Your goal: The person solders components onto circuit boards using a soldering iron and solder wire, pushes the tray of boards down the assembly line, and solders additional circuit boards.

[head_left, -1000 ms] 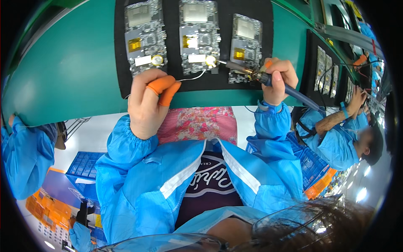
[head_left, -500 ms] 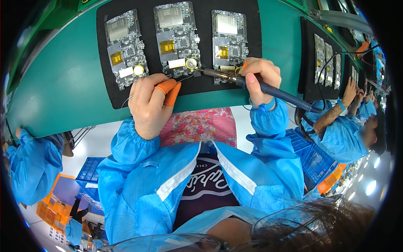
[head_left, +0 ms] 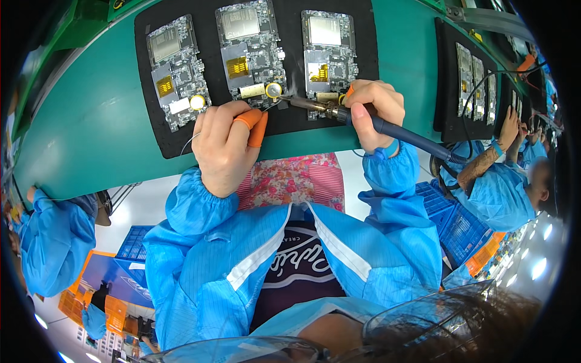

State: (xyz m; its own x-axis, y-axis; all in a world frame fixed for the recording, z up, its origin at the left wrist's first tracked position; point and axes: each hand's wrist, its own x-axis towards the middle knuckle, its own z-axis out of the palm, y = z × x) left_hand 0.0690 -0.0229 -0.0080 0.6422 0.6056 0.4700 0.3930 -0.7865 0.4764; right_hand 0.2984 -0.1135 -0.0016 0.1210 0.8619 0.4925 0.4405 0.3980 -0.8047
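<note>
At the left, a matte green bench [head_left: 91,124] carries a black rectangular mat [head_left: 293,42], on whose left part lies a long circuit board [head_left: 177,71] with a round yellow-rimmed cell [head_left: 197,102]. The person's left hand [head_left: 224,145] comes next, over the mat's near edge, its fingers bent into a closed pinch, two wearing orange rubber covers [head_left: 257,130]. A thin pale wire [head_left: 273,106] emerges from this pinch; the fingertip contact itself is hidden. Just beyond lies the middle circuit board [head_left: 259,57], its long axis pointing away from the person, with a silver disc with a yellow rim [head_left: 273,90] near its close right corner. This disc sits ahead and slightly right of the left fingers, which are nearer to it than the right ones. A soldering iron with a dark blue handle [head_left: 393,129] slants in from the right, its tip at the disc's lower right edge; whether they touch I cannot tell. The right circuit board [head_left: 330,57] lies partly behind the right hand [head_left: 376,112], whose fingers are closed around the iron, pen-like. Farther right, a second black mat [head_left: 446,78] bears more boards [head_left: 464,85].
</note>
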